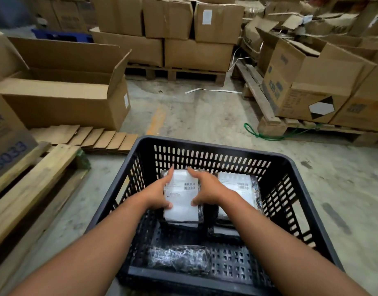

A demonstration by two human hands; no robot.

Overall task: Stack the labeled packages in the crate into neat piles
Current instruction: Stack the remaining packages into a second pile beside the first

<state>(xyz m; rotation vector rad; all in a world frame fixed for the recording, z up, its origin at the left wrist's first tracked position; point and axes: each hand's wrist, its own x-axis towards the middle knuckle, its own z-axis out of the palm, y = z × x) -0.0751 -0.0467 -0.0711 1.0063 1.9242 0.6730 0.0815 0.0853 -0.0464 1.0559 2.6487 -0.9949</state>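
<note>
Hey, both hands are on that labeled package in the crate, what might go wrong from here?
The left hand and right hand squeeze the top package only at its sides; its slick wrap could slip and skew the left pile. The unlabeled-side package near the front of the black crate may get overlooked.

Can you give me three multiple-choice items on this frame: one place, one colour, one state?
1. Where does the unlabelled wrapped package lie in the crate?
A. near end
B. far left corner
C. outside it

2. What colour is the crate?
A. blue
B. black
C. green

3. What are the hands doing?
A. both hang free
B. only the left touches a package
C. both hold the labeled package by its sides

Key: 1 A, it lies by the near wall. 2 B, walls and floor are black. 3 C, left hand and right hand each have a grip on one side.
</note>
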